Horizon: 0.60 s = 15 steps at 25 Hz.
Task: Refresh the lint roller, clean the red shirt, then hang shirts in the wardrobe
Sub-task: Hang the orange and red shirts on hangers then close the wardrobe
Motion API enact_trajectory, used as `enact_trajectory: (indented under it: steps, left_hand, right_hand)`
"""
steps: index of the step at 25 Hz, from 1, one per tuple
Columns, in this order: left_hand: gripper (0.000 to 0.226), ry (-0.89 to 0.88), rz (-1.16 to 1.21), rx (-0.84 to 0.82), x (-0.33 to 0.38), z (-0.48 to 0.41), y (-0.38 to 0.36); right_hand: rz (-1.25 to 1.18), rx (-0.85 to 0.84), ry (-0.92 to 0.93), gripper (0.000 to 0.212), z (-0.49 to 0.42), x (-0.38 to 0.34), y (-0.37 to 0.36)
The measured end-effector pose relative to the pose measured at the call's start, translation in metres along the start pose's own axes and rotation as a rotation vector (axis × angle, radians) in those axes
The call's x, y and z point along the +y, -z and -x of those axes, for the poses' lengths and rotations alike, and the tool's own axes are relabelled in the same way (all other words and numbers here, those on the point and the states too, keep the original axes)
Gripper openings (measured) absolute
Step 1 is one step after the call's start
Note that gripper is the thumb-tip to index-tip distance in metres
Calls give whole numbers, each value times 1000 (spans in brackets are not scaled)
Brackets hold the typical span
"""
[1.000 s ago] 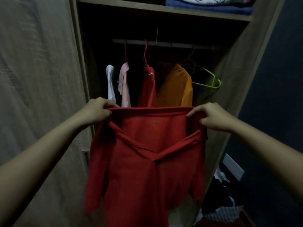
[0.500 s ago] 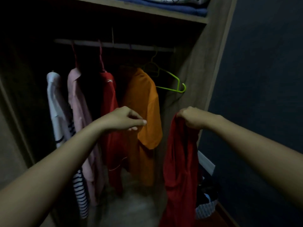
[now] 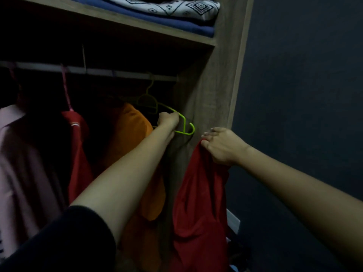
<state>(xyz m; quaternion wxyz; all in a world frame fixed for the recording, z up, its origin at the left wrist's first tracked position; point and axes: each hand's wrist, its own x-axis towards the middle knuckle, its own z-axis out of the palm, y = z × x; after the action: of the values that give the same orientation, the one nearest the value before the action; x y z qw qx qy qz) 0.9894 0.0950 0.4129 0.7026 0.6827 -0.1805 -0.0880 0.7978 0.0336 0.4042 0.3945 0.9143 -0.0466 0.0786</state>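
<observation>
Green hanger (image 3: 183, 133), hook dim in shadow

A wardrobe's wooden shelf (image 3: 137, 22), high above the left grip (image 3: 169, 120), carries a folded blue blanket (image 3: 176, 24) with a patterned white textile (image 3: 176, 6) on top. Below it, the rail (image 3: 117, 72) holds a green hanger (image 3: 184, 122), hooked above the grip that holds it, and, left of the grip, an orange shirt (image 3: 129, 134), a red garment (image 3: 78, 146) and a pink shirt (image 3: 19, 163).
</observation>
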Motion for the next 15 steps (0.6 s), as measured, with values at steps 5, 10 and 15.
enact_trajectory:
  steps: [5, 10, 15]
  left_hand:
    - [47, -27, 22, 20, 4, -32, -27]
    - [25, -81, 140, -83, 38, -15, -25]
    - [20, -23, 245, -237, 52, 85, 21]
  right_hand:
    - [-39, 93, 1, 50, -4, 3, -13]
    - [-108, 221, 54, 85, -6, 4, -18]
    - [-95, 215, 57, 74, -8, 4, -16]
